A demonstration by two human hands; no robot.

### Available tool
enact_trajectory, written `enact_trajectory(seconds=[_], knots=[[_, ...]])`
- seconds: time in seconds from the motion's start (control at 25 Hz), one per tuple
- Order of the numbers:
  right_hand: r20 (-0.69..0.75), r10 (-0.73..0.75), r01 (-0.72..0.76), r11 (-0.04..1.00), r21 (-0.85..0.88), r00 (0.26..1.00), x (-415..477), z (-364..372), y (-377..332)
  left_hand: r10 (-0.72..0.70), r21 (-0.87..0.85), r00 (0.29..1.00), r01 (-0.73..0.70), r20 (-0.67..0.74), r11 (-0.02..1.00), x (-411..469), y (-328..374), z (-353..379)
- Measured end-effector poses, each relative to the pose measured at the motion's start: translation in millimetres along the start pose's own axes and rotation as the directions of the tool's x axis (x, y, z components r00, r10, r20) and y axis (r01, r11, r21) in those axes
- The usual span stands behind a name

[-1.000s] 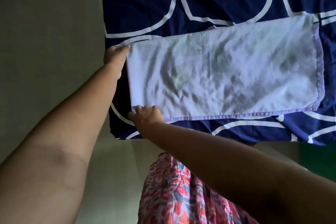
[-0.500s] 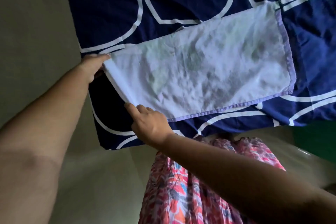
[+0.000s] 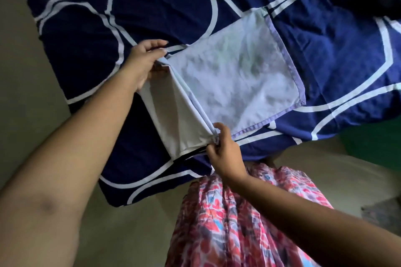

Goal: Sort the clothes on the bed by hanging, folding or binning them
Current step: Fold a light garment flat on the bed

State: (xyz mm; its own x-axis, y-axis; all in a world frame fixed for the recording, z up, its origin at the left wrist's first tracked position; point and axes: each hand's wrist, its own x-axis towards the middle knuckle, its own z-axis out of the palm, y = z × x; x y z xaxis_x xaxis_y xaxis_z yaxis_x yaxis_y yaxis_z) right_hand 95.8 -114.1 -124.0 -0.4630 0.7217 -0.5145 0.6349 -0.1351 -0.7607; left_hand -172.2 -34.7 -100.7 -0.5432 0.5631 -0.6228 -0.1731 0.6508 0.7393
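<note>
cloth [image 3: 238, 76] lies on the bed [image 3: 173, 6], one end held up: left hand [image 3: 141, 63] pinches the far corner, right hand [image 3: 226, 151] the near one, fingers [image 3: 219, 129] curled tight on the hem. risk imo: layers at the near corner slip apart, or corners land uneven, so the fold goes crooked & the rest bunches.
</note>
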Motion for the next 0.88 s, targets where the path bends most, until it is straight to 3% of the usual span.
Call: enact_trajectory(seconds=[0.32, 0.44, 0.52, 0.6, 0.68, 0.72, 0.76, 0.8, 0.88], knots=[[-0.096, 0.154, -0.15, 0.987, 0.049, 0.983, 11, -32, 23, -0.108, 0.053, 0.994, 0.107, 0.01, 0.993, 23, 6, 81], [-0.116, 0.128, -0.124, 0.991, 0.048, 0.985, 16, -37, 28, -0.128, 0.07, 0.988, 0.134, -0.088, 0.989, 25, 13, 90], [-0.116, 0.12, -0.116, 0.992, 0.044, 0.986, 20, -41, 31, -0.024, 0.286, 0.962, 0.104, -0.272, 0.952, 24, 13, 91], [-0.122, 0.107, -0.102, 0.994, 0.05, 0.987, 20, -45, 34, 0.337, 0.614, 0.874, -0.059, -0.348, 0.787, 18, 4, 90], [-0.116, 0.083, -0.076, 0.995, 0.062, 0.99, 17, -46, 35, 0.661, 0.767, 0.726, -0.313, -0.187, 0.56, 10, -16, 88], [-0.104, 0.081, -0.074, 0.995, 0.064, 0.991, 17, -46, 37, 0.748, 0.801, 0.658, -0.404, -0.08, 0.442, 8, -30, 87], [-0.091, 0.092, -0.086, 0.994, 0.07, 0.992, 18, -47, 38, 0.785, 0.822, 0.619, -0.452, 0.01, 0.346, 5, -45, 87], [-0.091, 0.1, -0.094, 0.993, 0.07, 0.991, 19, -47, 40, 0.776, 0.837, 0.626, -0.465, 0.08, 0.288, 3, -59, 88], [-0.22, -0.034, 0.011, 0.995, -0.104, 0.975, 21, -48, 43, 0.649, 0.858, 0.733, -0.454, 0.206, 0.241, -4, -77, 94]])
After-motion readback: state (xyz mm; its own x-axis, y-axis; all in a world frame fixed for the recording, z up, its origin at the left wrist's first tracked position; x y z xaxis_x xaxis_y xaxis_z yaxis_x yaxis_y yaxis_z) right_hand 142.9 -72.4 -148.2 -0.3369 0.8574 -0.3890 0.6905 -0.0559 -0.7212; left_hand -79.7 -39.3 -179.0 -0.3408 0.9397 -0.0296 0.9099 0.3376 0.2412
